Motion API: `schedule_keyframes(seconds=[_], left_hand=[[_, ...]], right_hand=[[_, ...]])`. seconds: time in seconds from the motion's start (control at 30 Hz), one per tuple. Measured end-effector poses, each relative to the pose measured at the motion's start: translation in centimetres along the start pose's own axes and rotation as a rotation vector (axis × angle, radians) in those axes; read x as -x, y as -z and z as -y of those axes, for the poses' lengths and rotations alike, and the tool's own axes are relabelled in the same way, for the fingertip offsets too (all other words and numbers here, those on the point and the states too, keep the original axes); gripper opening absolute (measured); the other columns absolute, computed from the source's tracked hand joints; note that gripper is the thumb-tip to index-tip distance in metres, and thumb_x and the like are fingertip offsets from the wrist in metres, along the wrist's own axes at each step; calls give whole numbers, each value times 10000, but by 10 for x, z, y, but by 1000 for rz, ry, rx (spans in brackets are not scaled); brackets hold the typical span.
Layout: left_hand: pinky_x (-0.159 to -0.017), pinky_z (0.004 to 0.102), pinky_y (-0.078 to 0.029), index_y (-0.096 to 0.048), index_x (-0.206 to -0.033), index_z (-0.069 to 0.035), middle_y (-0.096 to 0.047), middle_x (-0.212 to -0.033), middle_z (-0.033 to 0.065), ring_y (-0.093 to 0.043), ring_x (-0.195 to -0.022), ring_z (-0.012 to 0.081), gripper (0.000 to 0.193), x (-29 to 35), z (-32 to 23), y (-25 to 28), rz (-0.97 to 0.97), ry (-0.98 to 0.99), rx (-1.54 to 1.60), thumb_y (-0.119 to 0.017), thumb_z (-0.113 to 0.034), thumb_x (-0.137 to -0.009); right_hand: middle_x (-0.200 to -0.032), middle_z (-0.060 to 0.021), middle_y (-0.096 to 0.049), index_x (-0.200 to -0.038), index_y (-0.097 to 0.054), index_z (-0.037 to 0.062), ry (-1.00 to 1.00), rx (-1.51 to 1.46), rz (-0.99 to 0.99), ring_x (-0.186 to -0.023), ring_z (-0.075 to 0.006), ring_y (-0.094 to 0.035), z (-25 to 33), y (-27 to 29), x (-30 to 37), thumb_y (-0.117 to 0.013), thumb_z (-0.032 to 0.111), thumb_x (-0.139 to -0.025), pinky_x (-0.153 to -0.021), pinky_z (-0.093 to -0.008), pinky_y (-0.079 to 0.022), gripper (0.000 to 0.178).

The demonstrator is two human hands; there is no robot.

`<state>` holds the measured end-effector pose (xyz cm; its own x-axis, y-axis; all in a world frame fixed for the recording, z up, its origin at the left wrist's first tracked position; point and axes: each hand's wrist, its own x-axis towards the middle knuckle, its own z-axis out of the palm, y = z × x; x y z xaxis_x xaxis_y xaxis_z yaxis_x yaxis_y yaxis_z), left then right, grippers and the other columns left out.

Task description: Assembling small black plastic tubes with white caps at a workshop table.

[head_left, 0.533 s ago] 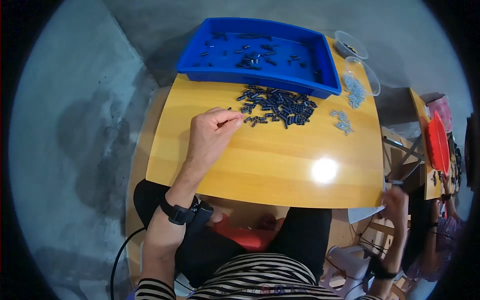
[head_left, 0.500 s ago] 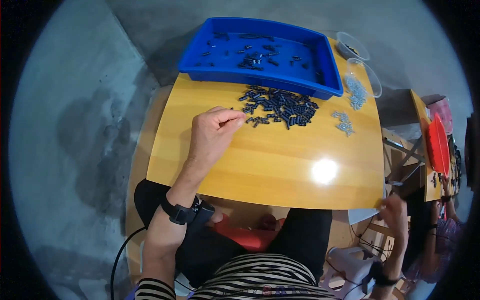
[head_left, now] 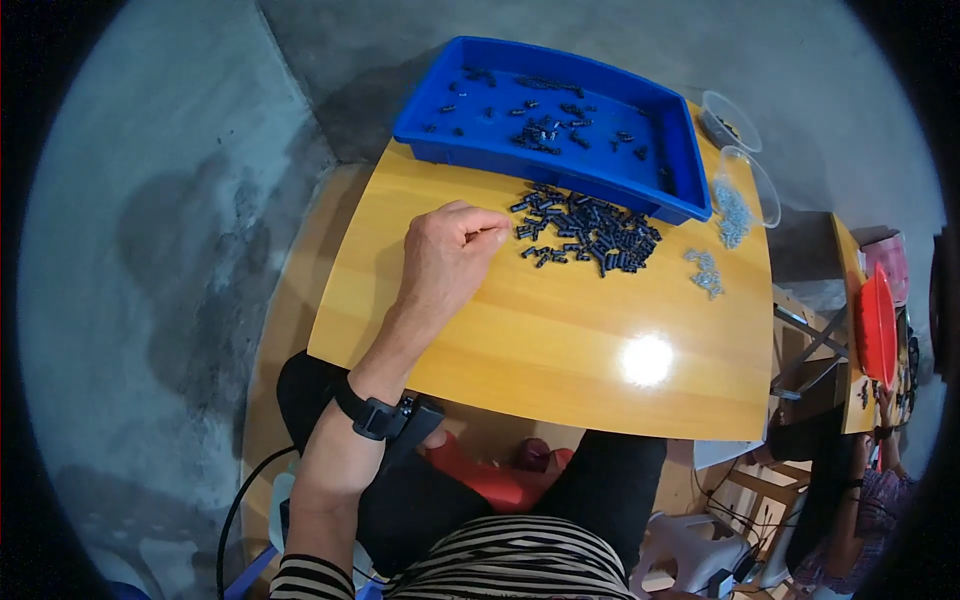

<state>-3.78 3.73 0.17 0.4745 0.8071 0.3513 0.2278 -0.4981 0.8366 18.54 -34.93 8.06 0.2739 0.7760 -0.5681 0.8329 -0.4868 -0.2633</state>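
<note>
My left hand [head_left: 450,255] is over the table, left of a pile of small black cylindrical parts [head_left: 605,235]. Its thumb and forefinger are pinched together close to the pile's left edge. Whatever may be between the fingertips is hidden. A black strap with a small device [head_left: 378,418] is round my left wrist. My right hand does not show. Behind the pile stands a blue tray [head_left: 560,172] with scattered dark parts inside.
On the yellow table [head_left: 480,350], small clear or silvery pieces [head_left: 705,274] lie right of the pile. Beyond them, a tipped clear tub [head_left: 768,195] spills similar pieces, near another clear bowl [head_left: 745,140]. Far right, another person [head_left: 870,510] sits by a table with a red basin [head_left: 878,325].
My right hand has dropped out of view from the table's right front corner. My left hand stays pinched beside the pile. The whole view has shifted a little.
</note>
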Motion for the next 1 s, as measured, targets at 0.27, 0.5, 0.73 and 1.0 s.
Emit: schedule_keyframes(seconds=[0.27, 0.5, 0.73, 1.0], left_hand=[[-607, 275, -468, -691, -879, -27, -638, -763, 86, -610, -676, 171, 151, -6, 8, -16, 41, -84, -151, -680, -56, -732], [-678, 336, -490, -684, -897, -39, -624, -887, 105, -624, -765, 257, 163, -4, 9, -20, 43, -119, -251, -659, -51, -737], [-705, 340, -493, -683, -879, -36, -624, -891, 104, -622, -787, 270, 152, -4, 7, -24, 61, -162, -296, -654, -39, -730], [-666, 310, -490, -686, -868, -36, -630, -828, 101, -626, -743, 237, 152, 0, 10, -18, 52, -142, -220, -647, -15, -723]], right_hand=[[-762, -119, -620, -845, -642, 39, 128, 5, 21, -710, -253, -615, 10, -4, -12, -669, 90, -679, -609, -328, -478, 175], [-760, -120, -620, -844, -644, 37, 223, 2, 50, -713, -253, -618, 19, -8, -13, -663, 84, -692, -615, -326, -481, 161], [-758, -121, -621, -843, -646, 35, 313, -15, 84, -717, -253, -621, 25, -16, -5, -657, 79, -704, -621, -324, -484, 146], [-785, -101, -637, -881, -649, 11, 439, -302, -277, -714, -228, -634, 101, 22, -59, -617, 37, -778, -631, -296, -498, 111]])
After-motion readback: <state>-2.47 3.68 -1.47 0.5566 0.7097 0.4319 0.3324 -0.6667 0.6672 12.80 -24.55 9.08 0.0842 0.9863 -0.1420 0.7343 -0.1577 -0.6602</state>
